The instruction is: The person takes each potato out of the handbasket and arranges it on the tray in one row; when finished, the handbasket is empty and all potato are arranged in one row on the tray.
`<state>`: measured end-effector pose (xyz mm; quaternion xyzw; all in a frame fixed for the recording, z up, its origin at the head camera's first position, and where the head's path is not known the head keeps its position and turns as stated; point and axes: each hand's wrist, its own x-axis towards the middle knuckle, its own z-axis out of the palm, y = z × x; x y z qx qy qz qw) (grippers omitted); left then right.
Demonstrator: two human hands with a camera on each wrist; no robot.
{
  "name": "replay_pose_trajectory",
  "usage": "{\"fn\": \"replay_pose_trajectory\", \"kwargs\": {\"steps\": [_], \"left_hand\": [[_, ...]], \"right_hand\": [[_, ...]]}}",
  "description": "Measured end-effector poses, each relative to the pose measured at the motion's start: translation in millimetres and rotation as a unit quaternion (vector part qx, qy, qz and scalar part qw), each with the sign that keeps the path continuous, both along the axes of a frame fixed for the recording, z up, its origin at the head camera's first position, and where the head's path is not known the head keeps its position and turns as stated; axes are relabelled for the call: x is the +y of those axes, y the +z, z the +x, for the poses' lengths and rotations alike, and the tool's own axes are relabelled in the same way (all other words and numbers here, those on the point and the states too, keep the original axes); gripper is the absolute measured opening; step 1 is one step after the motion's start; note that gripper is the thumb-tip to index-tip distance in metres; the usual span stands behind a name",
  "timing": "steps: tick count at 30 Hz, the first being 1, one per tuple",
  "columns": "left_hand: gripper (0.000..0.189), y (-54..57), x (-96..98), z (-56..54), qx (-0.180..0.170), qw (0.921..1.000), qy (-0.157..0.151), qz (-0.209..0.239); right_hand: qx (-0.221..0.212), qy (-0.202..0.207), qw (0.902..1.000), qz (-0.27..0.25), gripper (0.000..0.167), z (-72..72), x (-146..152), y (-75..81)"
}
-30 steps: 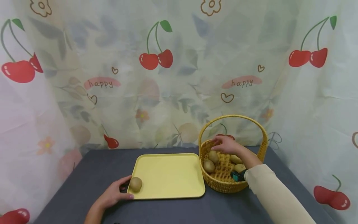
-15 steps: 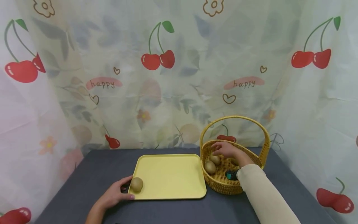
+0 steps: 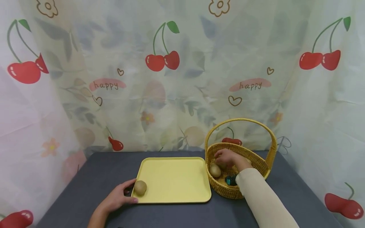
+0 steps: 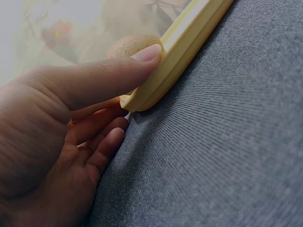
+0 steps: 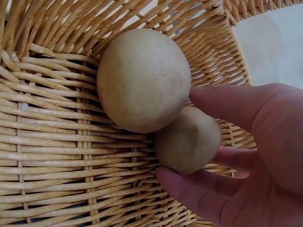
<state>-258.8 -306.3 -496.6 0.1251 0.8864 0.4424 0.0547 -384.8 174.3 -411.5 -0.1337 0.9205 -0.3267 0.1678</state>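
Yellow fills the middle of the dark-clothed table (image 3: 171,217), where a rimmed tray (image 3: 176,180) lies flat with a lone potato (image 3: 140,188) in its near-left corner, a spot where, we judge, the raised edge would check a roll. The person's left hand (image 3: 115,199) grips that same corner, thumb over the near rim and fingers at the left side, most likely to steady the tray; whether the thumb also touches the potato, we cannot tell. To the right, the right hand (image 3: 227,157) reaches into a wicker basket (image 3: 228,192), thumb and fingers drawn in around a smaller-looking potato (image 5: 188,140), fingertips on opposite sides, a hold that we think suits its roundness. Pressed close beside it in the right wrist view is a second basket potato (image 5: 142,80), leaving the thumb a narrow gap. Woven walls bound the hand on several sides, and the tall handle (image 3: 240,119) arches above and beyond it; from our angle, the near rim, beneath the cream sleeve (image 3: 263,198), offers the lowest edge. Basket and tray sit side by side, too close for us to say whether they touch. Most of the tray's room lies right of its potato, and dark cloth runs along its near edge.
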Motion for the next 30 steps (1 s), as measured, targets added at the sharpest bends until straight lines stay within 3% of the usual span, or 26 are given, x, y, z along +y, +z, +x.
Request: {"fn": "replay_pose_trajectory", "kwargs": {"steps": [6,10,18,25,30], "left_hand": [[0.085,-0.2,1.1,-0.6,0.007,1.0,0.0,-0.003],[0.085,-0.3,1.2,-0.5,0.003,1.0,-0.003,0.0],[0.086,0.0,0.2,-0.3,0.004,1.0,0.004,-0.002],[0.085,-1.6,-0.6,-1.1,0.003,1.0,0.0,-0.004],[0.086,-1.2,-0.4,-0.4,0.001,1.0,-0.001,0.001]], "right_hand": [[0.014,-0.017,0.9997,0.007,0.034,-2.5,-0.7,-4.7],[0.032,-0.001,0.9989,0.036,0.035,-4.4,1.2,-3.8],[0.034,0.035,0.9988,0.004,0.042,-1.9,6.3,6.9],[0.019,0.049,0.9943,-0.093,0.052,14.4,9.3,23.9],[0.013,0.078,0.9781,-0.192,0.046,31.1,13.5,28.8]]}}
